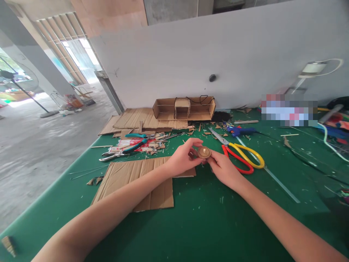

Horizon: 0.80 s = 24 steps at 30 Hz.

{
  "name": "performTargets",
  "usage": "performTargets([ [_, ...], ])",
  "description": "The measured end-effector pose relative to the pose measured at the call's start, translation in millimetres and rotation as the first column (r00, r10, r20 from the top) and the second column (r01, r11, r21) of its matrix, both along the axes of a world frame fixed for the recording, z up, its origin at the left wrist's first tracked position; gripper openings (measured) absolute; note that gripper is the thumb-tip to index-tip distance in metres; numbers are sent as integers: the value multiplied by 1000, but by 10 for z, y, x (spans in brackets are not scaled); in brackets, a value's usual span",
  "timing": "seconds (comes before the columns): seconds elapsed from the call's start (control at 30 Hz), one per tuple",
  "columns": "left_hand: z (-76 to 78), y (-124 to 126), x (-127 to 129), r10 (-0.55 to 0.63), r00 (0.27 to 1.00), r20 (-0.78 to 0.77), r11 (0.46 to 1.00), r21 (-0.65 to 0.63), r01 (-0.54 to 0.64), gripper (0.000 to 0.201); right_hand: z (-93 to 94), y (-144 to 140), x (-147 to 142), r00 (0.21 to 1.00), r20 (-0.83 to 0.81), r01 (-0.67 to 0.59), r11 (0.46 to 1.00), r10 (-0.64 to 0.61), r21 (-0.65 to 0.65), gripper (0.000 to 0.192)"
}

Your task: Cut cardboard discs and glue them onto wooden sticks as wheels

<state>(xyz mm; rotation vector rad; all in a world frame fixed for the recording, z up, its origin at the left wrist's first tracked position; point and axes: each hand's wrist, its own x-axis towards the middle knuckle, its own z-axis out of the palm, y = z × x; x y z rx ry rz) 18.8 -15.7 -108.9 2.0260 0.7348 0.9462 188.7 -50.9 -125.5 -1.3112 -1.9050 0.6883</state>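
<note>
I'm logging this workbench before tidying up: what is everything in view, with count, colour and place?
cardboard disc: one, brown, with a short peg at its centre, held between both hands
scissors: one pair, red and yellow handles, right of the hands
glue gun: one, blue, behind the scissors
pliers: one pair, teal handles, left of centre
cardboard sheet: one, brown, under the left forearm
cardboard box: one, brown, against the wall
table: one, green, littered with scraps
left hand: gripping the disc
right hand: gripping the disc
</note>
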Motion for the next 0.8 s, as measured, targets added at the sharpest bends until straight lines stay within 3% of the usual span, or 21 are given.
performTargets([
  [0.1, -7, 2, 5, -1, 1000, -7, 998, 63, 1, 60, -30, 1, 10, 1000, -25, 7, 1000, -7, 17, 26],
  [0.27, -29, 26, 2, -8, 1000, 29, 989, 148, 4, 56, -63, 12, 20, 996, -86, 9, 1000, -9, 7, 28],
  [0.47, -39, 76, 0, -33, 995, 93, 999, 15, 32, 44, -97, 30, 29, 996, -94, -3, 1000, 2, -16, 30],
  [0.6, -3, 53, 8, -34, 997, 76, 999, 17, 33, 38, -106, 31, 6, 997, -80, 9, 1000, -9, 8, 31],
  [0.7, 16, 47, 17, 16, 997, 74, 1000, 22, -18, 34, -35, 12, 15, 999, 37, 25, 994, -30, 109, 30],
  [0.77, 10, 71, 16, 63, 992, 106, 998, -21, -61, 30, 63, 1, 89, 963, 232, 76, 964, -138, 256, 29],
  [0.8, 1, 91, 13, 79, 988, 133, 995, -66, -71, 29, 121, -1, 153, 905, 346, 120, 929, -247, 349, 29],
])
